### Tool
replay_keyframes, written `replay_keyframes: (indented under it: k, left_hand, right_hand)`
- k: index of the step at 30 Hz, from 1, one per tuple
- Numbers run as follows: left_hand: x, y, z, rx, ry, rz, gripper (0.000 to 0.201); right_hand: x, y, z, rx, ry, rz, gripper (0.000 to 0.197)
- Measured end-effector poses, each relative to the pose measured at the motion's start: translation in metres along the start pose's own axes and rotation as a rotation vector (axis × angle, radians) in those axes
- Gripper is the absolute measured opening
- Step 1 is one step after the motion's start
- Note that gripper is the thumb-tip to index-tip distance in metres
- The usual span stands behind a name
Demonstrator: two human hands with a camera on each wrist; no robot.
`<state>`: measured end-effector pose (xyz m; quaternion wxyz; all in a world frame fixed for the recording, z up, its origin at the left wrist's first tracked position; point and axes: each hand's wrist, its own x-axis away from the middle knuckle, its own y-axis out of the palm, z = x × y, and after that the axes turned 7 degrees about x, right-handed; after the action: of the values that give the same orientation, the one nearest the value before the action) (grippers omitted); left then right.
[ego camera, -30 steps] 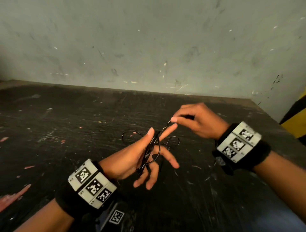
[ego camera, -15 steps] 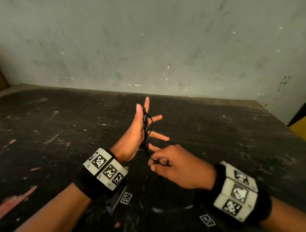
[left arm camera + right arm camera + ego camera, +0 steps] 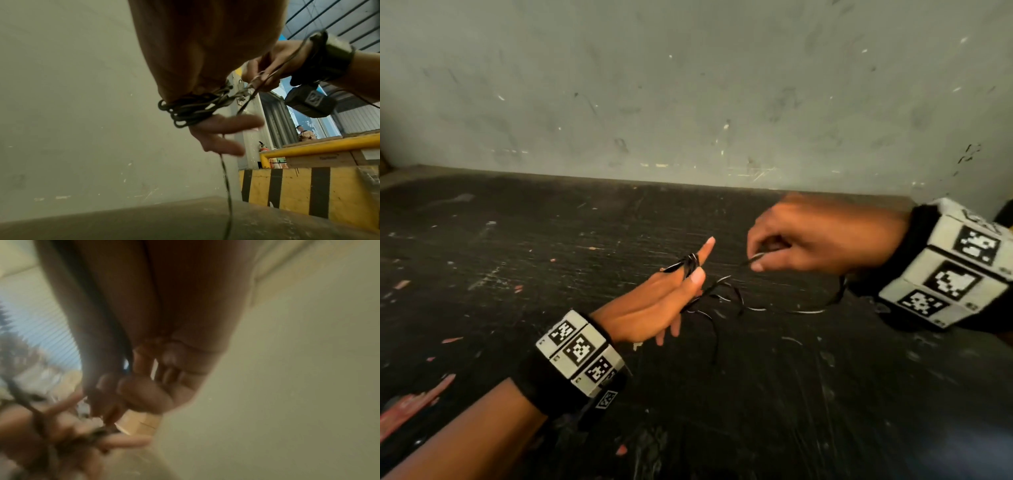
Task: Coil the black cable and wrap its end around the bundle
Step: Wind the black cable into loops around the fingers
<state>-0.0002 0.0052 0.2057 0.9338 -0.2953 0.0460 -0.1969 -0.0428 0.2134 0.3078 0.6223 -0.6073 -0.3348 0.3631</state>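
Note:
A thin black cable (image 3: 689, 263) is wound in several turns round the straight fingers of my left hand (image 3: 702, 260), which is held above the table with the thumb lying alongside. In the left wrist view the coil (image 3: 191, 107) circles the fingers and one strand (image 3: 226, 186) hangs down. My right hand (image 3: 755, 257), up and to the right, pinches the cable between thumb and fingertips. Loose cable (image 3: 756, 308) lies in loops on the table between the hands. The right wrist view is blurred; it shows curled fingers (image 3: 141, 394) and the cable (image 3: 102, 318) running along the palm.
The table (image 3: 551, 257) is dark, scratched and paint-flecked, and a grey wall (image 3: 688, 102) rises right behind it. At the right, the left wrist view shows a yellow-and-black striped barrier (image 3: 292, 191), a yellow rail (image 3: 329, 146) and a distant person (image 3: 304, 134).
My right hand has gone from below the left palm up and out to the right, drawing the cable with it. The left hand has tipped from upright to lower and flatter.

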Motion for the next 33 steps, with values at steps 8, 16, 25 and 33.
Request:
replay_keyframes:
  k: [8, 16, 25, 33]
  left_hand:
    - [0.012, -0.007, 0.011, 0.275, -0.025, -0.238, 0.085]
    - [0.001, -0.006, 0.034, 1.047, 0.205, -0.378, 0.096]
    - [-0.035, -0.027, 0.037, 0.989, 0.233, 0.317, 0.081]
    - [-0.031, -0.011, 0.005, 0.251, 0.018, 0.115, 0.097]
  right_hand:
    - [-0.007, -0.002, 0.036, 0.379, -0.048, 0.228, 0.032]
    - [-0.035, 0.087, 0.033, -0.076, 0.152, 0.401, 0.025]
    - [-0.049, 0.107, -0.036, -0.335, 0.093, 0.128, 0.018]
    - [-0.024, 0.031, -0.024, -0.134, 0.007, 0.029, 0.018]
